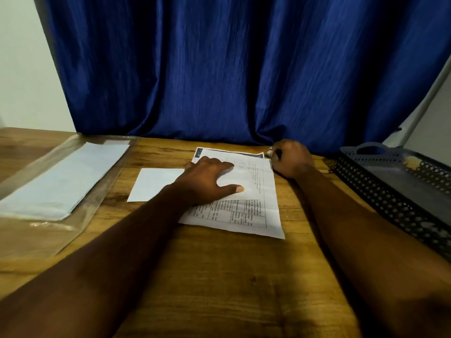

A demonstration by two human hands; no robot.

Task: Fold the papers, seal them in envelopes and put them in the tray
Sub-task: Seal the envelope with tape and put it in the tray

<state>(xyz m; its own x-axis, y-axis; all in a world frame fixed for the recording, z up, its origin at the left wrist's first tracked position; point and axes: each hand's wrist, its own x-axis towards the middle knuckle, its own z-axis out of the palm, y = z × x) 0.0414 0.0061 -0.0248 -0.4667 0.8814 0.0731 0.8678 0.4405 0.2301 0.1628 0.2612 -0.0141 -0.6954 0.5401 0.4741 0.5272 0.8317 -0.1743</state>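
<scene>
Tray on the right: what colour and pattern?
The tray is dark grey, its walls perforated with small holes; head view.

1. Dim, warm light yellows the bench [219, 276].
2. Soft, broad shadows darken the near foreground.
3. Glare streaks the plastic sleeve [48, 240].
4. The paper [258, 191] has blurred print; the frame edges bow.

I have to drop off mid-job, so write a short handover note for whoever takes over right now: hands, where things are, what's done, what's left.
Left hand: open, pressing flat on the printed sheet.
Right hand: fingers curled at the sheet's far right corner, apparently pinching it.
A loose white envelope lies just left of the sheet. Spare envelopes sit in a clear sleeve further left. The tray stands on the right.
Done: the sheet looks unfolded, and no envelope shows in the tray.
Left: fold the sheet, slip it into the envelope, seal it and put it in the tray.
</scene>
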